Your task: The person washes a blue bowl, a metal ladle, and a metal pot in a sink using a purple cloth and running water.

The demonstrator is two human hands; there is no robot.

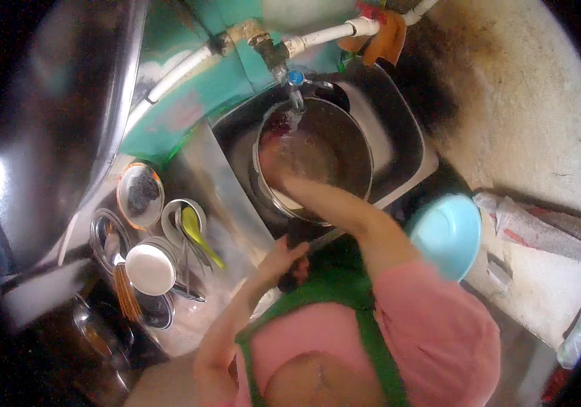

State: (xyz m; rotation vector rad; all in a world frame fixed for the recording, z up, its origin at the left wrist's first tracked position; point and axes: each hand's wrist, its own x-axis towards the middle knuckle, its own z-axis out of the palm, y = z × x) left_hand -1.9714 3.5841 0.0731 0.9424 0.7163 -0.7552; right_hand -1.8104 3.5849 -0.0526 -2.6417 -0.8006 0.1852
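A large round metal pot (370,159) stands in the sink (409,129) beneath the tap (296,102), and water runs from the tap into it. My right hand (277,159) reaches down inside the pot by its left wall. Its fingers are blurred, so whether they hold anything is unclear. At the pot's near side my left hand (290,261) is closed round the dark handle (297,234). A second black handle (331,93) sticks out on the far side. Something reddish shows blurred in the pot near the falling water.
On the counter to the left stand white bowls (150,268), a green spoon (199,237) in a cup, chopsticks (126,292) and an enamel dish (141,195). A light blue basin (448,237) sits right of me. White pipes (324,35) run along the wall. A grey cloth (541,227) lies far right.
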